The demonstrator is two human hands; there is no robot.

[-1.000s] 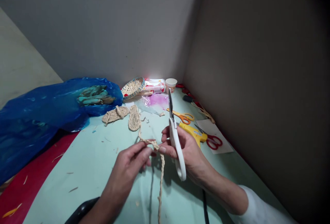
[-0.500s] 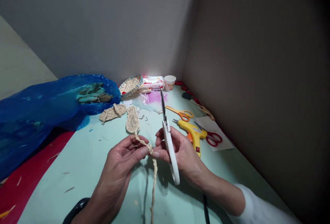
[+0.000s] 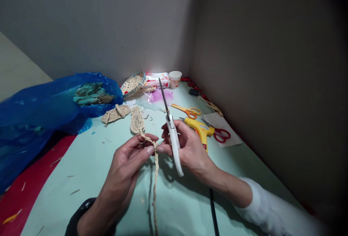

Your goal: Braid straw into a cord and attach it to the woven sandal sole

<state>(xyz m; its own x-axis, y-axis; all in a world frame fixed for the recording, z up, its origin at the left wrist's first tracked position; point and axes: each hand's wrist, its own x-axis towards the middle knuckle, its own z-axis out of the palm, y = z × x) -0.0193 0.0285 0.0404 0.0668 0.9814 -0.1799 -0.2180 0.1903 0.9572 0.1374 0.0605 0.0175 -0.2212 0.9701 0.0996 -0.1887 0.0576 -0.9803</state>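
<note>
A pale braided cord (image 3: 155,178) hangs down the middle of the view, its upper end joined to a coiled, sole-shaped piece (image 3: 137,120) on the table. My left hand (image 3: 130,160) pinches the cord between thumb and fingers. White-handled scissors (image 3: 174,145) lie in my right hand (image 3: 190,147), blades pointing up and away. The right thumb and fingertip also meet the cord, right beside the left thumb. A second woven sole with a strap (image 3: 116,114) rests left of the coiled one.
Behind my right hand lie a yellow glue gun (image 3: 199,128), orange scissors (image 3: 187,111) and red-handled scissors (image 3: 221,135) on white paper. A blue plastic bag (image 3: 54,102) fills the left. At the back stand a woven basket (image 3: 133,83), a tissue pack (image 3: 157,81) and a paper cup (image 3: 175,79).
The view has shifted slightly, so most things sit a little higher and further left. Both hands keep their pinch on the cord, and the scissors lean a bit more to the left.
</note>
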